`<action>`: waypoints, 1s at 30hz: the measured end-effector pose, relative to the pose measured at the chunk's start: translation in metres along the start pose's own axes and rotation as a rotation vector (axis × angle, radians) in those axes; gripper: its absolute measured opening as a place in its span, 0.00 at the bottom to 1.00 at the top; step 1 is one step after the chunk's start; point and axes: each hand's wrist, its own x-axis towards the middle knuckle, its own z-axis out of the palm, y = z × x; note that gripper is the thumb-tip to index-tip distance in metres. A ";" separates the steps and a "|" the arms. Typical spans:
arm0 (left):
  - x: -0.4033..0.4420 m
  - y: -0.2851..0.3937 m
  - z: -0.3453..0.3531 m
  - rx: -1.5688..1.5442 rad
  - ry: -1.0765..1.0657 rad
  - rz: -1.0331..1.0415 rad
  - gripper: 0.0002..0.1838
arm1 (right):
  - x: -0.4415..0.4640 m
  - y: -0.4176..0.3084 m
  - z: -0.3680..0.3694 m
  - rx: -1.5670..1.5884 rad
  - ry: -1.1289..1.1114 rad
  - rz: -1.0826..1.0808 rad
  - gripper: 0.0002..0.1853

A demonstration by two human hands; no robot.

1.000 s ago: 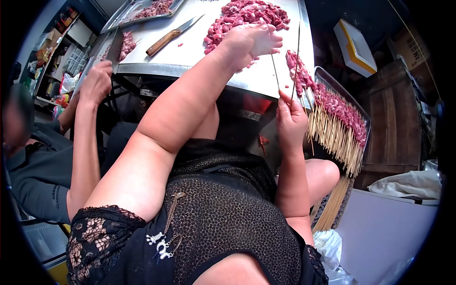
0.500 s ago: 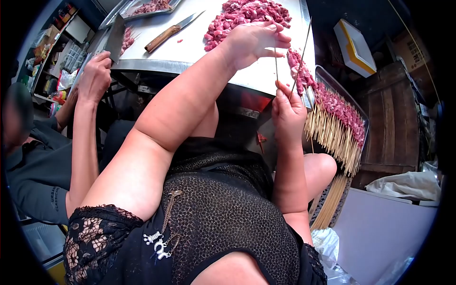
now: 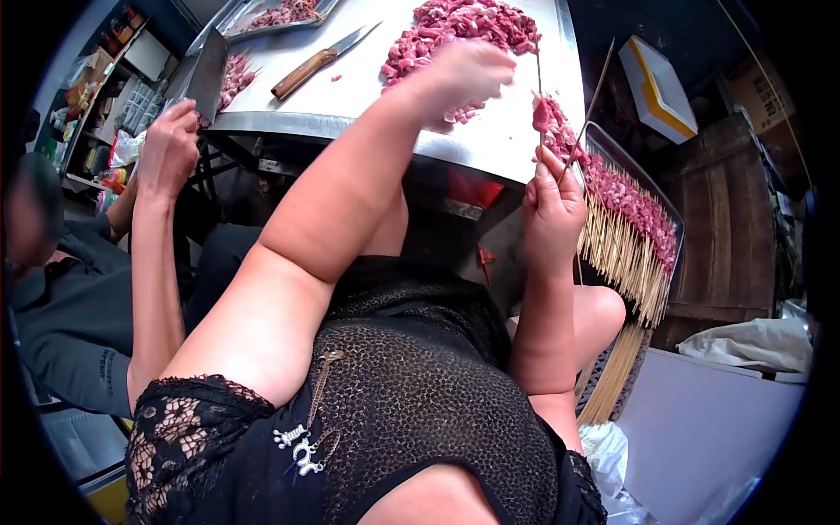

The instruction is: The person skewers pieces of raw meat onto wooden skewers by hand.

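Note:
My left hand (image 3: 468, 77), smeared by motion, is over the front of a heap of raw cut meat (image 3: 446, 31) on the white table; its finger positions do not show clearly. My right hand (image 3: 556, 197) is closed on bamboo skewers in front of the table's right corner. One thin skewer (image 3: 539, 66) points straight up from it, and another skewer (image 3: 598, 87) slants up to the right. Just beyond my right fingers is threaded meat (image 3: 553, 118); I cannot tell whether any of it is on the held skewers. Filled meat skewers (image 3: 634, 210) lie in a tray beside it.
A wooden-handled knife (image 3: 315, 68) lies on the white table (image 3: 367, 96). At left, another person's hand (image 3: 172, 144) holds a cleaver (image 3: 208, 79) near meat pieces. Bare skewers (image 3: 617, 376) lie below the tray. A yellow-and-white box (image 3: 658, 92) stands at far right.
My left hand has moved left and away from the upright skewer, toward the meat heap. My right hand has shifted slightly right with the skewers. The other person's hand and cleaver shift only slightly.

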 end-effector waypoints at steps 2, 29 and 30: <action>0.033 -0.035 -0.035 0.289 0.377 0.169 0.12 | -0.003 0.001 -0.002 0.019 0.008 0.002 0.13; 0.048 -0.037 -0.043 0.797 0.255 -0.248 0.20 | -0.011 0.017 -0.012 -0.021 -0.024 0.095 0.13; 0.042 -0.037 -0.043 0.539 0.310 -0.247 0.17 | -0.012 0.016 -0.013 -0.016 -0.017 0.095 0.13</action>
